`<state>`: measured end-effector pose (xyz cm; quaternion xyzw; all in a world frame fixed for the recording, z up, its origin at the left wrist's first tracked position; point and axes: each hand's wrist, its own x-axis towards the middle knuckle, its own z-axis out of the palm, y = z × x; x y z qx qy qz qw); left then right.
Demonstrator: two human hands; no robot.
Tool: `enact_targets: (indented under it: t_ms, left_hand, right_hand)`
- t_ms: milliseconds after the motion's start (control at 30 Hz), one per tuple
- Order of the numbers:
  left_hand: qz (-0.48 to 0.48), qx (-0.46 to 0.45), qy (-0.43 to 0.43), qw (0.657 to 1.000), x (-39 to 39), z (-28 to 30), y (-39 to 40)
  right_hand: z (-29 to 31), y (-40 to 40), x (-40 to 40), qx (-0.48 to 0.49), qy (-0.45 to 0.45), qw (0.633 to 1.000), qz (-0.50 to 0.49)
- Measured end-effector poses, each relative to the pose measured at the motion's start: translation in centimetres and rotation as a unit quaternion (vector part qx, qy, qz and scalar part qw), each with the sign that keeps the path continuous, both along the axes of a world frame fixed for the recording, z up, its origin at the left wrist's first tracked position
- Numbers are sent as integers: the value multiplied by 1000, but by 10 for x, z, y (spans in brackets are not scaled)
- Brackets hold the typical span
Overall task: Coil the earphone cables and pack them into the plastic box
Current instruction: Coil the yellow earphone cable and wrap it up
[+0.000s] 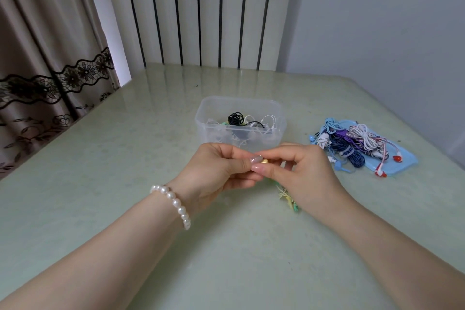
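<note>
Currently a small yellow earphone piece (264,161) is pinched between the fingers of the left hand (219,171) and the right hand (297,171), which meet over the near middle of the tabletop (100,158). Both sets of fingers are curled closed on it. Its yellow-green cable (289,199) is seen trailing down and nearward under the right hand, most of it hidden. The plastic box (240,124), already holding black and white coils, stands just beyond the fingers, directly on the far side and about equally near to either hand. A pile of other earphones (352,145) is left on a blue lid (400,161) to the far right. Coiling is judged unfinished; the packing move would be forward.
</note>
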<state>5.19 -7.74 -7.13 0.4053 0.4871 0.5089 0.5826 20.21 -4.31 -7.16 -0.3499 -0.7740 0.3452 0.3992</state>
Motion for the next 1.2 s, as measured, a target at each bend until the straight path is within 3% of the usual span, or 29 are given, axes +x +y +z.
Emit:
enact_targets:
  t_ms: [100,167,300,533,933,1100,1133,1200]
  left_hand:
    - [-19,-6,8,1000,-3,4,0]
    - [32,12,41,999,-14,9,6]
    - [181,44,267,946,-56,9,17]
    - [136,-2,435,890,-60,-11,25]
    - [77,-8,475,877,-54,-12,25]
    - [151,53,483,861,-54,-9,24]
    - [171,67,457,870,-53,-8,23]
    - [182,75,329,924,-44,-3,20]
  right_hand:
    - [-2,5,0,-16,34,999,-38]
    - [-1,8,1,-46,74,995,-41]
    - [2,12,5,-87,102,991,-24]
    - [1,12,3,-125,118,985,-32]
    - [-1,14,4,-124,112,985,-31]
    - [-2,15,7,-175,142,973,-48]
    - [-1,16,7,-186,142,971,-53]
    - [0,15,8,-211,149,965,-54]
